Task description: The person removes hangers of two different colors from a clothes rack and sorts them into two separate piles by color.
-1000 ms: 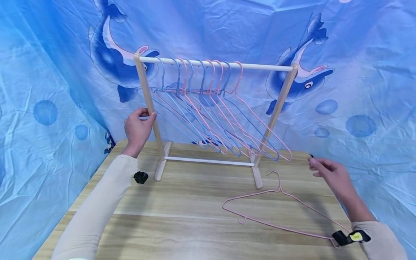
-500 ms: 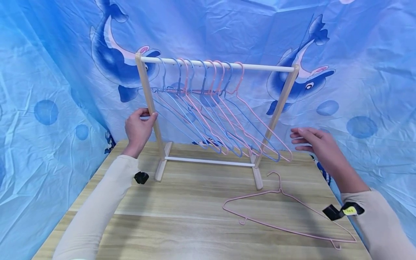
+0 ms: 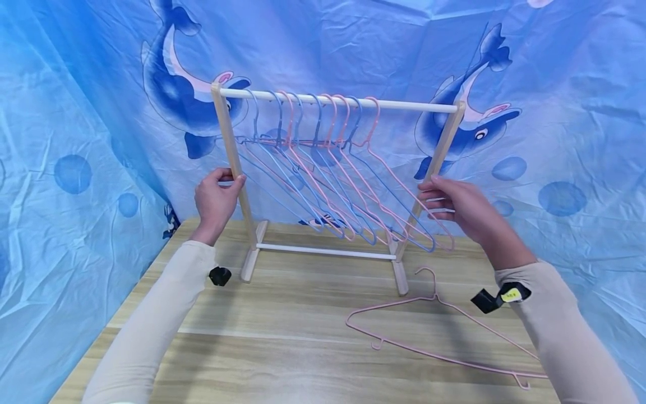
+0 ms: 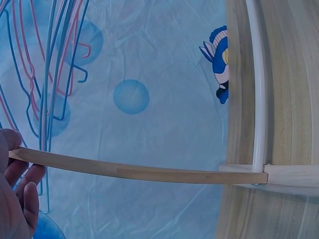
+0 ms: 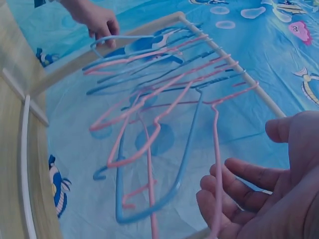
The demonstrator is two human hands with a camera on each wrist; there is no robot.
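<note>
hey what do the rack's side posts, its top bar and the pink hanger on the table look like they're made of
Side posts: probably wood, matte finish, judging by the pale tan color.
Top bar: smooth white, perhaps coated metal or plastic; no grain shows.
Pink hanger: possibly plastic-coated wire, given its thin, evenly colored strand, though solid plastic isn't ruled out.

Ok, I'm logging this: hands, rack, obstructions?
Left hand gripping left post of garment rack. Right hand open at right post, contact unclear. Rack upright. Pink hanger overlaps right fingers in wrist view.
</note>
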